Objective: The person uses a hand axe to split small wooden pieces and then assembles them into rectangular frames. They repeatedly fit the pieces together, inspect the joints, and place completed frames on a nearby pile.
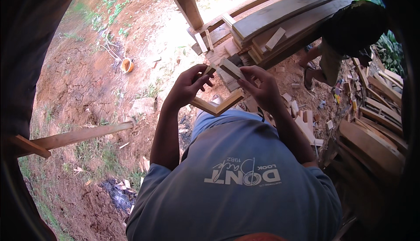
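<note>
Near the centre, the left hand [192, 84] and right hand [263, 87] each pinch one side of an angular wooden frame [230, 101]. Reddish earth [65, 87] spreads left, bearing an orange container [127, 65]; long boards [288, 11] lie stacked far right, timber [372, 142] heaped right beside scattered offcuts [307, 128].

Reddish dirt ground [65, 72], patchy grass [94, 147]; bright sunlit patch [164, 24] beside slanting wooden post [182, 2].

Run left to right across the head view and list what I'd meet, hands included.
Orange container → left hand → right hand → another person.
</note>
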### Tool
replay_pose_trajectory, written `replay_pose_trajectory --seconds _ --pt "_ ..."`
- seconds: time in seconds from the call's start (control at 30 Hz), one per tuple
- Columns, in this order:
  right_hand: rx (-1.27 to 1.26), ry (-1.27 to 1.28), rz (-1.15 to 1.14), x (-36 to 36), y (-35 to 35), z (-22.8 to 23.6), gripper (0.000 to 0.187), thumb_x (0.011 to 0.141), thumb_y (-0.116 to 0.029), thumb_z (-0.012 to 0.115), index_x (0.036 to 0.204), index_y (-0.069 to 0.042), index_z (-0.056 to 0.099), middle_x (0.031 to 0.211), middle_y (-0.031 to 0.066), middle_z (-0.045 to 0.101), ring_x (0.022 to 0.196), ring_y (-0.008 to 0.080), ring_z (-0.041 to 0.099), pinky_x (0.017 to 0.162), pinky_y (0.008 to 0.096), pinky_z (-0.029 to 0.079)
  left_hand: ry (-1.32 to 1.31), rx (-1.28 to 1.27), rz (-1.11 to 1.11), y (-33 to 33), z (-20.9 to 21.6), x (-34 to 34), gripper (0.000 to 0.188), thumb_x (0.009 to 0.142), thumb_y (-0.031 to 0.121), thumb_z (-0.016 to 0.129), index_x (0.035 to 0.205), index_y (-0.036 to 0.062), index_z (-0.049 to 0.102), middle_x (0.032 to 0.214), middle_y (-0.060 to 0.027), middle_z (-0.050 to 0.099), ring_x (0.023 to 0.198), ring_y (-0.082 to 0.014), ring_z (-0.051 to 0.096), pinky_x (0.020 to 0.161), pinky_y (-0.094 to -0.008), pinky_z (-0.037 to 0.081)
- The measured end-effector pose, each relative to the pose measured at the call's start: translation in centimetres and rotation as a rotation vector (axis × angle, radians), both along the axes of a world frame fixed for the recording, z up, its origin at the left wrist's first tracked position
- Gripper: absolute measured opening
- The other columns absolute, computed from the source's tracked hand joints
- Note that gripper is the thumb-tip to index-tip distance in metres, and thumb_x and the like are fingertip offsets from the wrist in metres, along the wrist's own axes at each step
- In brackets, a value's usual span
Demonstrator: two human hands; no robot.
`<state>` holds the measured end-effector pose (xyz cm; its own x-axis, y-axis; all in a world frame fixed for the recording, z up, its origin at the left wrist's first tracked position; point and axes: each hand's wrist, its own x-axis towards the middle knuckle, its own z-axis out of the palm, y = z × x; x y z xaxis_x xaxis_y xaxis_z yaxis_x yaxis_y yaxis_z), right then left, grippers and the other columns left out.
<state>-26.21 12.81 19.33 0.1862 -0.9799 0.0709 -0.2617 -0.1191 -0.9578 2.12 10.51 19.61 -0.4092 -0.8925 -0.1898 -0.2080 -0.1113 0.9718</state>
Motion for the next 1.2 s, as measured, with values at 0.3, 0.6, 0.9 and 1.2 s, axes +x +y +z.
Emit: replay_pose_trajectory --seconds 0.3,0.6,0.9,1.2 --pt "0.194 -0.185 0.055 1.1 0.1 -3.6 0.034 0.095 -0.017 0.081 0.122 0.001 0.074 0.104 0.0099 0.076 0.090 0.0127 0.068 0.080 0.0290 0.053 0.081 0.050 0.054 0.3 1.0 -0.6 0.031 0.110 0.017 0.055 0.135 -0.0007 0.062 0.116 -0.0053 0.073 0.082 -0.0100 0.064 0.067 -0.0231 0.047" --pt "0.091 -0.138 0.074 1.0 0.3 -2.7 0.034 0.094 -0.017 0.082 0.120 0.003 0.075 0.100 0.0092 0.074 0.086 0.0127 0.066 0.076 0.0296 0.053 0.208 0.132 0.024 0.7 1.3 -0.6 0.031 0.111 0.018 0.055 0.134 -0.0019 0.060 0.114 -0.0001 0.067 0.085 -0.0038 0.048 0.077 -0.0205 0.042" --pt "0.052 -0.164 0.071 1.6 0.6 -2.1 0.032 0.095 -0.014 0.080 0.121 0.004 0.074 0.098 0.0099 0.073 0.086 0.0133 0.067 0.077 0.0294 0.052 0.166 0.108 0.045 0.8 2.1 -0.6 0.039 0.108 0.023 0.056 0.138 -0.0015 0.058 0.088 0.0089 0.050 0.073 -0.0005 0.039 0.064 -0.0183 0.032" --pt "0.077 -0.244 0.059 2.8 0.3 -2.1 0.030 0.096 -0.010 0.077 0.121 0.006 0.073 0.101 0.0106 0.073 0.093 0.0137 0.068 0.081 0.0289 0.053 0.207 0.130 0.017 0.4 2.7 0.8 0.031 0.111 0.017 0.055 0.136 -0.0011 0.059 0.108 0.0040 0.062 0.084 -0.0023 0.045 0.076 -0.0201 0.040"
